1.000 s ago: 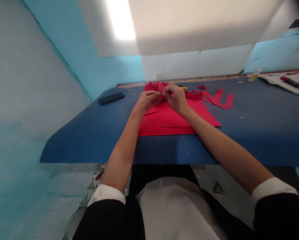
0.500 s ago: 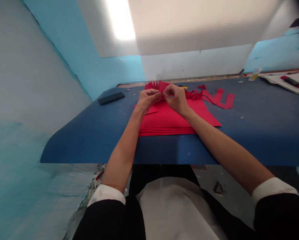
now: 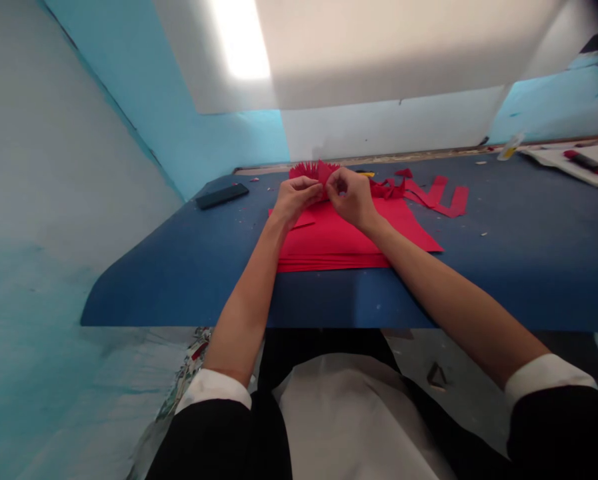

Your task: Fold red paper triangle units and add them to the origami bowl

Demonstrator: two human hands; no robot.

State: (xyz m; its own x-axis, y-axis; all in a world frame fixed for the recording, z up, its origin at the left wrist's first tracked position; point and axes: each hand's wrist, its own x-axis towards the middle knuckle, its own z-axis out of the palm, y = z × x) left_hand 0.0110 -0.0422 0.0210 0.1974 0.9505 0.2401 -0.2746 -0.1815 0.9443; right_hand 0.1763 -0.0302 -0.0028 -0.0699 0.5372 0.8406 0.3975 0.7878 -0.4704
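A small piece of red paper (image 3: 323,172) with a pointed top is pinched between my two hands. My left hand (image 3: 297,198) grips its left side between thumb and fingers. On its right side, my right hand (image 3: 351,197) holds it with thumb and forefinger closed. Both hands are just above a stack of red paper sheets (image 3: 349,233). Right behind the hands is a row of spiky red paper points (image 3: 305,171). A small folded red piece (image 3: 303,221) rests on the stack near my left wrist. My fingers partly hide the held piece.
Red paper strips and scraps (image 3: 439,197) lie right of the stack. A dark phone-like slab (image 3: 223,196) is at the left of the blue table (image 3: 173,267). Far right are a small glue bottle (image 3: 511,147) and a red-and-black marker (image 3: 586,162) on papers. A wall borders the table behind.
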